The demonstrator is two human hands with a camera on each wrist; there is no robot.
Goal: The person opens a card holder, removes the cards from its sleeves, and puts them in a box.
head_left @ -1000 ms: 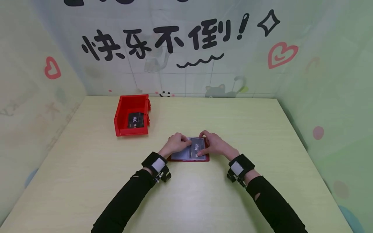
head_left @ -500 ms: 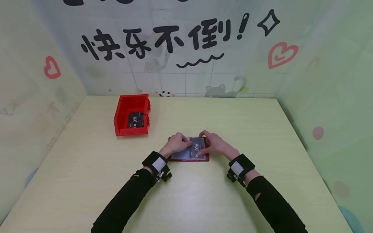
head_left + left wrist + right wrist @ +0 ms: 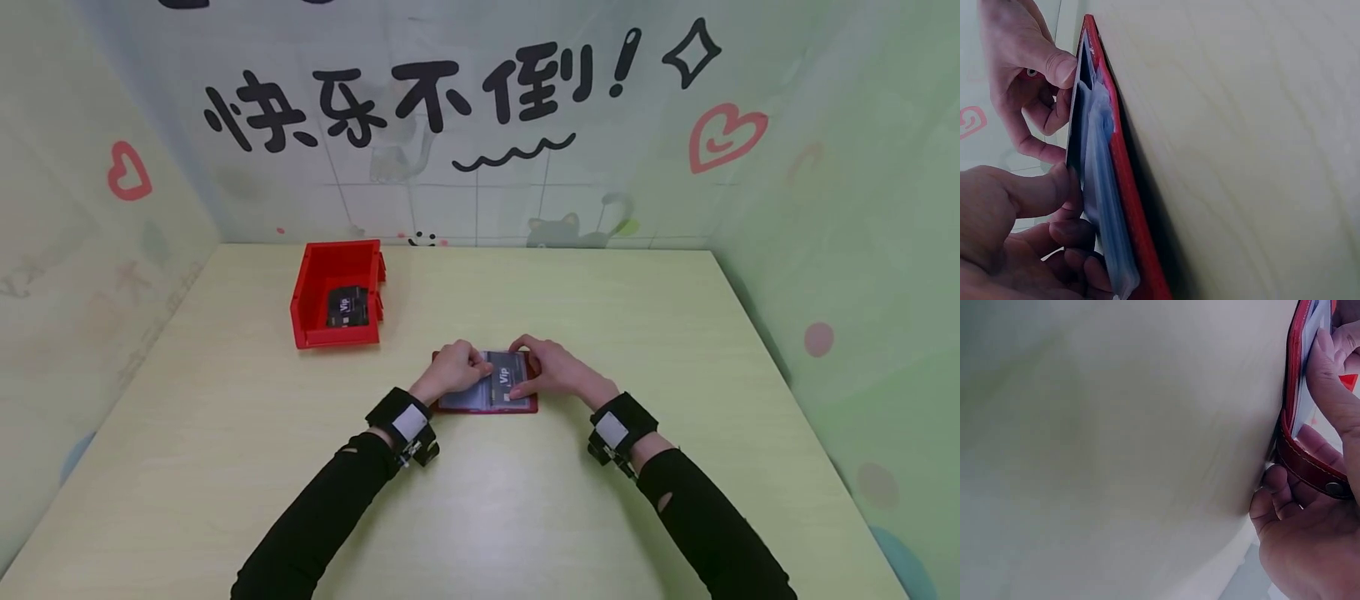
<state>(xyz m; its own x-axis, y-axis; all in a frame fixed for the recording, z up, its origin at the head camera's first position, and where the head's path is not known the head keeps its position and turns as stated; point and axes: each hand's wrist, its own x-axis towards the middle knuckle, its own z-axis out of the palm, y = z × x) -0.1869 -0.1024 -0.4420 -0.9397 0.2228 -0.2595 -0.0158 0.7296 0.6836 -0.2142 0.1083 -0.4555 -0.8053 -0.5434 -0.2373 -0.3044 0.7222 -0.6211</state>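
Observation:
A red card holder (image 3: 533,407) lies spread on the table, with clear plastic sleeves (image 3: 463,400) inside. On its right half is a dark grey card (image 3: 501,385) marked "Vip". My left hand (image 3: 454,368) comes in from the left, pinching the card's left edge between thumb and index finger at the sleeves. From the right, my right hand (image 3: 555,371) grips the holder's edge, its thumb on the card's lower right and its index finger at the top. A red strap with a snap (image 3: 1307,472) loops past the right fingers in the right wrist view.
A red open-front bin (image 3: 336,337) stands at the back left of the pale wooden table (image 3: 480,517), with dark "Vip" cards (image 3: 347,307) inside. Printed fabric walls (image 3: 480,192) enclose the back and both sides.
The head view has shifted very slightly, moving the scene up a few pixels. Both hands keep their places on the card and holder, with the right thumb barely shifted.

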